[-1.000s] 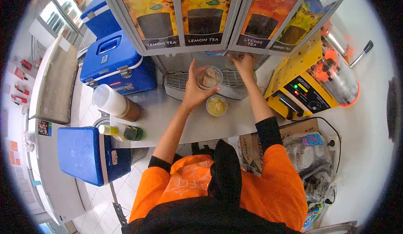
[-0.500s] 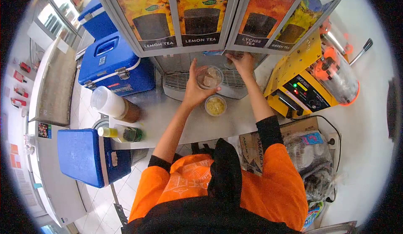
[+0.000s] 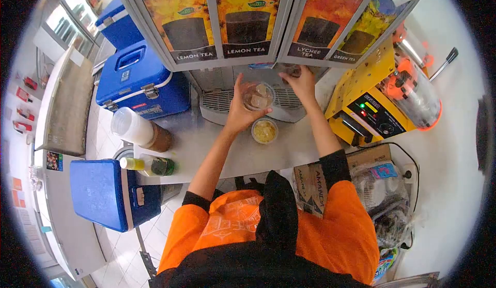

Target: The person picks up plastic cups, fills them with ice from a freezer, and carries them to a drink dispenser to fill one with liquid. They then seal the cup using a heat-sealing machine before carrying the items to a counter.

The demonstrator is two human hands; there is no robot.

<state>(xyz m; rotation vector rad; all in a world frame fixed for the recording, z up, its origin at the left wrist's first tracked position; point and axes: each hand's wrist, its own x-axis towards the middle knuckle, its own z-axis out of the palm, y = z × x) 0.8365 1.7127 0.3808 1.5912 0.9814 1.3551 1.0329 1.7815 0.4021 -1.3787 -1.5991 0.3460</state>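
My left hand is wrapped round a clear plastic cup with ice cubes in it, above the front edge of the drip tray. My right hand reaches under the drink dispenser, below the lychee tea panel. Its fingers are closed round what looks like another clear cup, largely hidden by the hand and the dispenser's lower edge. On the counter just below the left hand's cup stands a small tub with pale yellow pieces inside.
To the left on the metal counter are stacked plastic cups and a bottle with a yellow-green cap. Blue cooler boxes stand farther left. A yellow cup-sealing machine is at the right, above a cardboard box and bagged cups.
My right hand has shifted slightly and its fingers have turned round the partly hidden cup. The left hand and its cup of ice stay nearly in place.
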